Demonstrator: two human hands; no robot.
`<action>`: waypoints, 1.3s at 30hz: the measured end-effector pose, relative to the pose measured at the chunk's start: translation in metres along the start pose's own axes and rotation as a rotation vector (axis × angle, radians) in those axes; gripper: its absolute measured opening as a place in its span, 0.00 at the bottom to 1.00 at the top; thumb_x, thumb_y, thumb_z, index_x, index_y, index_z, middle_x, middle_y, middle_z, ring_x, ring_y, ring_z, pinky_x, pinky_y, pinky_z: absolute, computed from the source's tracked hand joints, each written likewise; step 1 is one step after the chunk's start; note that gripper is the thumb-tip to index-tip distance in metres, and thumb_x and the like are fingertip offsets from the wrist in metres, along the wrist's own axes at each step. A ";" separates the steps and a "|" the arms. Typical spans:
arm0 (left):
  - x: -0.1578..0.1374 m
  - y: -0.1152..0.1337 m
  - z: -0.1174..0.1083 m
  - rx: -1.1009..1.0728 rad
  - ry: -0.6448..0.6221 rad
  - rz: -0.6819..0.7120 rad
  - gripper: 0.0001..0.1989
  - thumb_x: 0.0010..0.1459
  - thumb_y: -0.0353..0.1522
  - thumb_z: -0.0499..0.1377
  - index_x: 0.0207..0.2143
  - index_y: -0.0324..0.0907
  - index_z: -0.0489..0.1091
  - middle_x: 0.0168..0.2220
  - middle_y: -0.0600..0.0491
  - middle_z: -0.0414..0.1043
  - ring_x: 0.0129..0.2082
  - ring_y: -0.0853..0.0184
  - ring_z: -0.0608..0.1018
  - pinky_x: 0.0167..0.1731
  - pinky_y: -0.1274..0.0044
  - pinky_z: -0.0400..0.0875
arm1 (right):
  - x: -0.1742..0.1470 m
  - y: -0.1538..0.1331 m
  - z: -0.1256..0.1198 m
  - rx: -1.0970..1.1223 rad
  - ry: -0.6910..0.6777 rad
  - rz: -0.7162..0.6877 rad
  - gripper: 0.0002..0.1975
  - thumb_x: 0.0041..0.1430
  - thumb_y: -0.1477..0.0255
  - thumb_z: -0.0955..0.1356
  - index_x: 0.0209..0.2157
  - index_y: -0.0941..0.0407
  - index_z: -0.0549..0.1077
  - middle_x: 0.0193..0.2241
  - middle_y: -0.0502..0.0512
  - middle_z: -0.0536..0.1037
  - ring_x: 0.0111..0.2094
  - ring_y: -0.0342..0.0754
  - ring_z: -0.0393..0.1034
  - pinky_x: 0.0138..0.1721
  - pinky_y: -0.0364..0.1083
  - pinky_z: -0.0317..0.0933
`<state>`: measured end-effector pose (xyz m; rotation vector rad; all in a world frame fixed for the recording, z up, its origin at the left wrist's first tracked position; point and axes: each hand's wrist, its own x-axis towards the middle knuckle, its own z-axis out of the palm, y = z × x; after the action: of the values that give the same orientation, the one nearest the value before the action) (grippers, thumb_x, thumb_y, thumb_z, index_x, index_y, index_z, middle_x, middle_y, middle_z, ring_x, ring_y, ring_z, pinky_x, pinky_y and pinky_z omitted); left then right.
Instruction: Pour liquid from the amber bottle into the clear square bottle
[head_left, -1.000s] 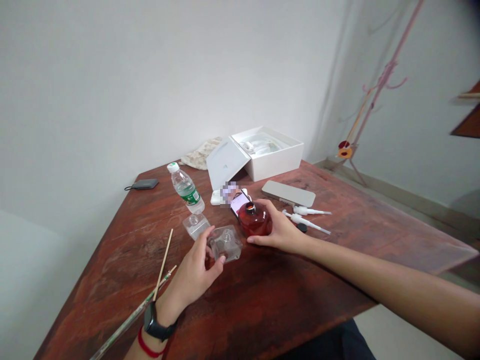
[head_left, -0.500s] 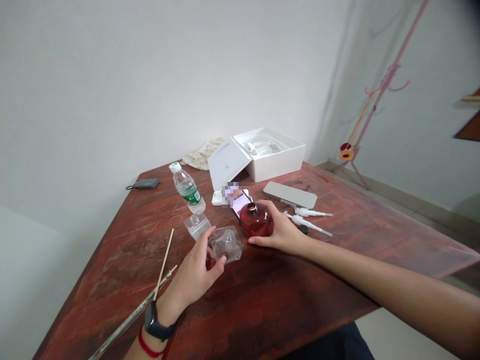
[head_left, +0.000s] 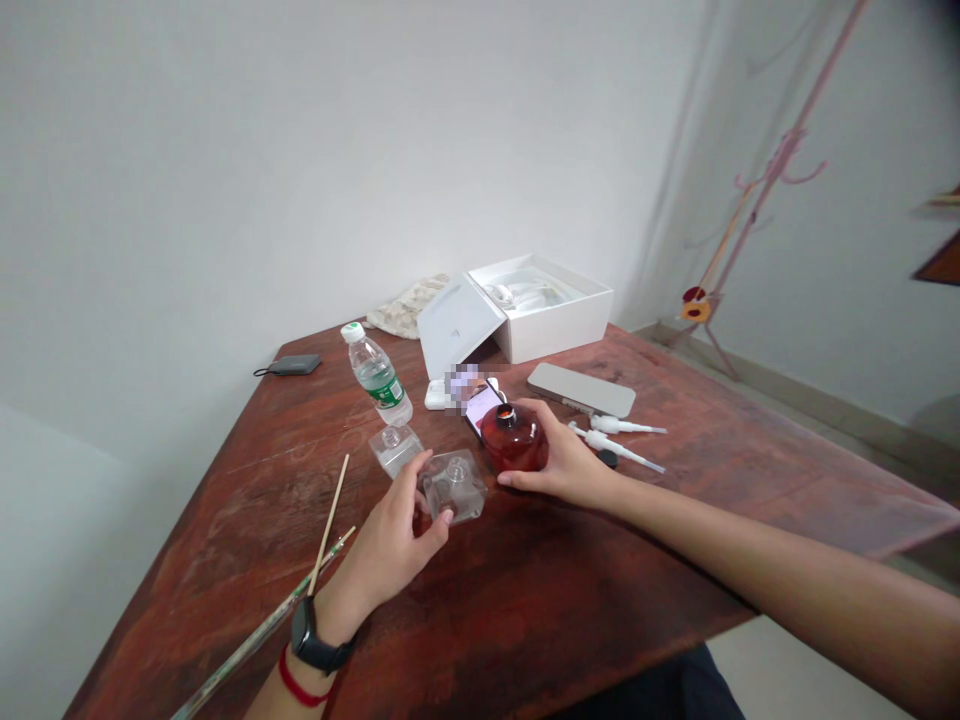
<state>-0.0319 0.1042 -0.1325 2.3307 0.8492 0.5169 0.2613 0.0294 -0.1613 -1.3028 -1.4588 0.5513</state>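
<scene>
My right hand (head_left: 559,460) is wrapped round the side of an amber bottle (head_left: 513,445), which stands upright with its neck uncapped. My left hand (head_left: 401,545) grips a clear square bottle (head_left: 456,487) by its left side, thumb in front and fingers behind; its neck points up. Just behind my left fingers is a second clear square bottle (head_left: 395,450), partly covered by them. The two held bottles are side by side on the table. Two white pump heads (head_left: 622,450) lie to the right of my right hand, near a small black cap (head_left: 607,459).
A water bottle (head_left: 380,380) with a green label stands behind. Further back are an open white box (head_left: 562,320), a grey flat case (head_left: 581,390) and a phone (head_left: 480,408). Wooden sticks (head_left: 330,520) lie left on the brown table (head_left: 247,510); a dark power bank (head_left: 292,365) is far left.
The view has shifted very slightly. Both hands keep their hold on the bottles, and nothing else has visibly moved.
</scene>
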 end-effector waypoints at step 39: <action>-0.001 0.001 -0.001 0.029 -0.007 -0.001 0.37 0.70 0.44 0.59 0.74 0.38 0.55 0.56 0.37 0.77 0.50 0.49 0.83 0.55 0.58 0.77 | -0.001 -0.001 -0.003 -0.049 -0.013 0.014 0.46 0.50 0.55 0.83 0.64 0.49 0.62 0.64 0.65 0.76 0.65 0.66 0.74 0.69 0.64 0.65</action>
<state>-0.0320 0.1031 -0.1313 2.3565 0.8598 0.4987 0.2628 0.0270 -0.1600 -1.3512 -1.4834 0.5372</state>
